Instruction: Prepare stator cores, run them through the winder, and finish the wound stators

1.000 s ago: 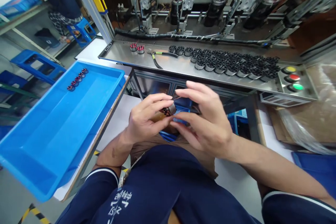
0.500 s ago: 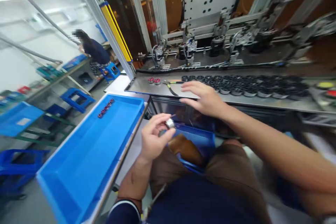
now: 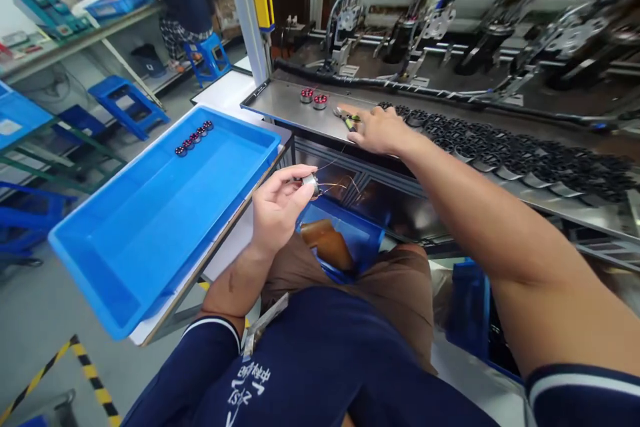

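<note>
Blue plastic lies furthest left: a wide tray (image 3: pixel 150 227) butted against the left end of the steel shelf (image 3: pixel 280 103). It holds a short row of wound stators (image 3: pixel 194 139) well out from the shelf. We judge they are lined up so that they stay in order and do not knock together. Just below the shelf's front edge, near its left end, the left hand (image 3: pixel 277 207) pinches one small stator (image 3: pixel 310 183) between thumb and fingertips. Its thin wires (image 3: pixel 340 183) trail rightward under the shelf's lip. We think the light hold by the rim keeps the fingers off the winding and lets those loose ends hang free. A blue bin (image 3: pixel 353 240) rests on the lap beneath the shelf, under that hand, placed, it seems to us, where anything let fall would land. On the shelf's left end stands a red-wound pair (image 3: pixel 313 98), side by side and apart from everything else, which we read as parts kept separate from the bare ones. Further right, the right hand (image 3: pixel 377 130) lies on the shelf at full reach, its fingers over the green-handled cutters (image 3: pixel 350 119). We cannot tell whether they have closed on the tool or only rest on it. From that hand a crowd of black rings (image 3: pixel 500 147) runs along the shelf to its right end, packed close along its length. Behind the shelf stands the machine (image 3: pixel 435 20).
</note>
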Available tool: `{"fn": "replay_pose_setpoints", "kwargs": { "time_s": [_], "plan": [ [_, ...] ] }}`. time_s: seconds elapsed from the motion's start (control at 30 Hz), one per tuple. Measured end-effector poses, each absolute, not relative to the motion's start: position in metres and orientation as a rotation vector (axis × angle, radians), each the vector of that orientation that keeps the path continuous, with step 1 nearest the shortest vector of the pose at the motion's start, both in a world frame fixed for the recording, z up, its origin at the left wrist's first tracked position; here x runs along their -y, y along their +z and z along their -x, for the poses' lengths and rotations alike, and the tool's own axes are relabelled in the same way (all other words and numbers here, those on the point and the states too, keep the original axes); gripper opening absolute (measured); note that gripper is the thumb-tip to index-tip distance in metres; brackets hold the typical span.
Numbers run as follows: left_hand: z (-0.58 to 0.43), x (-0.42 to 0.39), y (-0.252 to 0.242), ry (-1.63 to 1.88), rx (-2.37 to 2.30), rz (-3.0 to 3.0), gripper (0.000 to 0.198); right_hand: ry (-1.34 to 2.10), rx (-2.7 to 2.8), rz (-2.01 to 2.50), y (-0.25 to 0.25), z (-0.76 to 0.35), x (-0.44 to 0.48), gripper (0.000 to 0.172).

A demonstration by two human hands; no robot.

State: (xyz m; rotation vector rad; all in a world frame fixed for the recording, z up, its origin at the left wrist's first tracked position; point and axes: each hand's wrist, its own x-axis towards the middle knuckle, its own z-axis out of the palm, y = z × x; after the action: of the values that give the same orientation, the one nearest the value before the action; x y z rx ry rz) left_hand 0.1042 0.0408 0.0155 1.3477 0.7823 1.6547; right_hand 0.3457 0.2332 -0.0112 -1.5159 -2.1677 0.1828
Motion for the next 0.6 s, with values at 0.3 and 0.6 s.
{"fn": "replay_pose_setpoints", "kwargs": {
  "time_s": [0.3, 0.6],
  "plan": [
    [-0.117, -0.038, 0.014, 1.599, -0.762, -1.331, 0.019, 0.134, 2.232, 1.604, -0.001, -0.372, -0.209, 0.026],
    [-0.127, -0.033, 0.020, 1.486, -0.717, -1.190, 0.029, 0.155, 2.167, 1.568, -0.006, -0.382, -0.202, 0.026]
  ]
}}
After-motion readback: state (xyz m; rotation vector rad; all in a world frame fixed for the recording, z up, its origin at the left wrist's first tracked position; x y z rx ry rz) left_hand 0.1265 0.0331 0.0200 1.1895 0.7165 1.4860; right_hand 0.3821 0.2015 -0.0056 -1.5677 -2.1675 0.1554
